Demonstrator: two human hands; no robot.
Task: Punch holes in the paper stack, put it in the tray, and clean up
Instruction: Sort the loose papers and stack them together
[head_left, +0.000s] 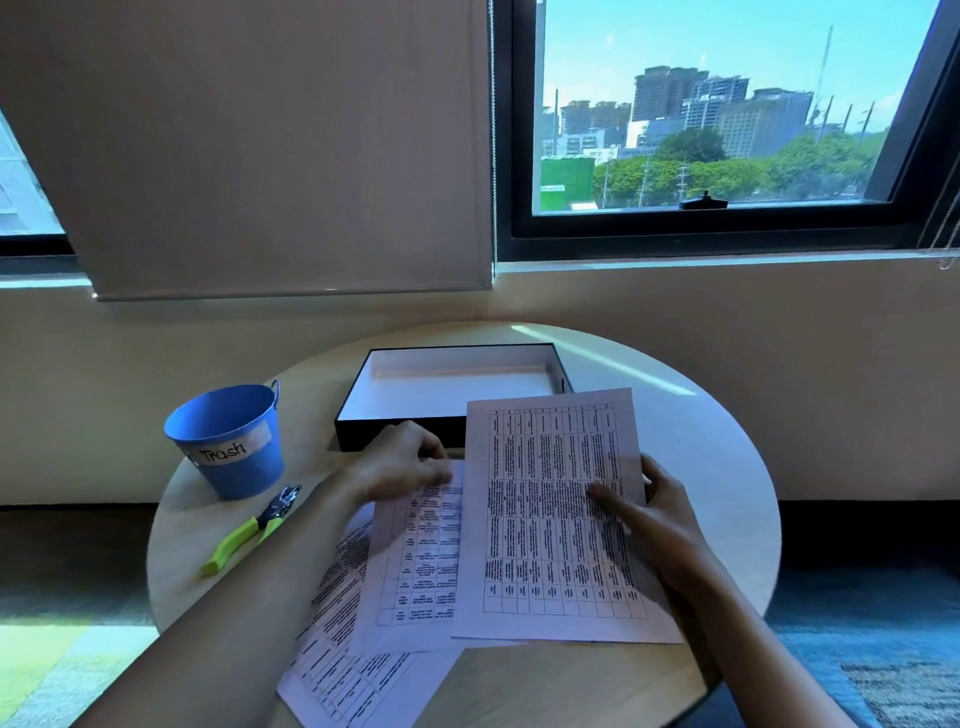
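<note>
Tabletop (701, 441), round and pale, carries an open black tray (363, 432) with white printed sheets (550, 519) fanned loosely before it, tables of dense text showing. Curled fingers of the right hand (660, 519) grip the top sheet's right edge; those of the left hand (405, 462) pinch a lower sheet.

The black, white-lined rectangular tray (363, 432) lies open-topped at the far side of the round pale table (701, 441), its near right corner screened by a raised printed paper sheet (556, 514). A blue metal bucket (228, 441) and green-handled hole punch (249, 530) occupy the left edge; bare tabletop lies rightward.
</note>
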